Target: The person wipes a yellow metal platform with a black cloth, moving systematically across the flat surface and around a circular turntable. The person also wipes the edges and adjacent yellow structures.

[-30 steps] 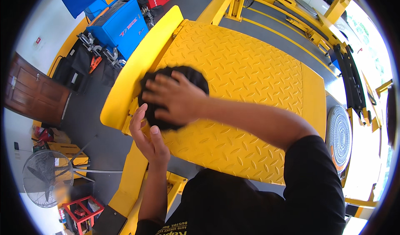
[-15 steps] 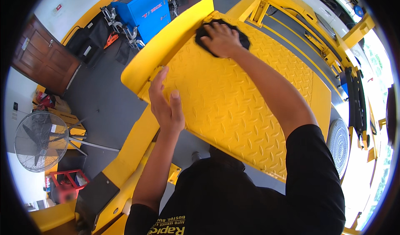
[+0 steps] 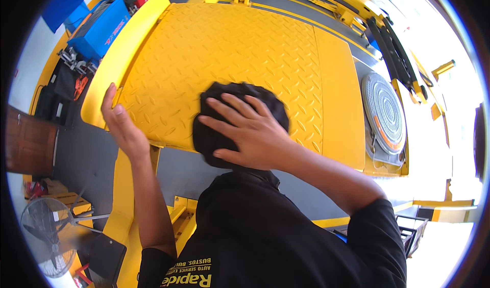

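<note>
Covering black cloth (image 3: 217,141), the right hand (image 3: 252,135) splays; left hand (image 3: 126,131) hangs uncurled, empty; yellow lettering (image 3: 189,279) marks the shirt (image 3: 286,232).

A rumpled black cloth (image 3: 213,141) lies at the yellow platform's (image 3: 229,48) edge.

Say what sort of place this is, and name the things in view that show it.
Most likely a vehicle workshop. The signs are the yellow tread-plate platform, the ridged round plate to its right, and what looks like a blue tool cabinet at the upper left.
</note>
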`<action>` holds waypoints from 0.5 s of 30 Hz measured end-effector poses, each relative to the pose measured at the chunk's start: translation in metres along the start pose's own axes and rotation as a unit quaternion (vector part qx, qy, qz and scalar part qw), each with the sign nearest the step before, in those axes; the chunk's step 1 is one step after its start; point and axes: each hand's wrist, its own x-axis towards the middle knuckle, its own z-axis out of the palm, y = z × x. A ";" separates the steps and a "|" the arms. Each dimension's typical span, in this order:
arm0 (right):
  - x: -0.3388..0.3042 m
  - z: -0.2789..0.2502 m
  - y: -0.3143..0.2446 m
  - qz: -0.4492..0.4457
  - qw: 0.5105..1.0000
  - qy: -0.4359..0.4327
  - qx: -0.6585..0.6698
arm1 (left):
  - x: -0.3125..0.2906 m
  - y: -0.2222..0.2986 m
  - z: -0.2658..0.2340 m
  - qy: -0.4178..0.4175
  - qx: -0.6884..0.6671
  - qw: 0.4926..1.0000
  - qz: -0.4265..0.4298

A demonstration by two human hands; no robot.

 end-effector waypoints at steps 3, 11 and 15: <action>-0.064 -0.025 0.010 0.068 0.996 -0.023 -0.044 | -0.004 -0.002 -0.020 0.007 0.017 1.000 -0.017; -0.120 -0.020 0.004 0.120 0.983 -0.006 -0.138 | -0.017 0.005 -0.067 0.009 0.006 1.000 -0.018; -0.035 0.004 -0.033 0.044 0.989 0.009 -0.139 | -0.028 0.021 -0.062 -0.007 -0.023 1.000 -0.015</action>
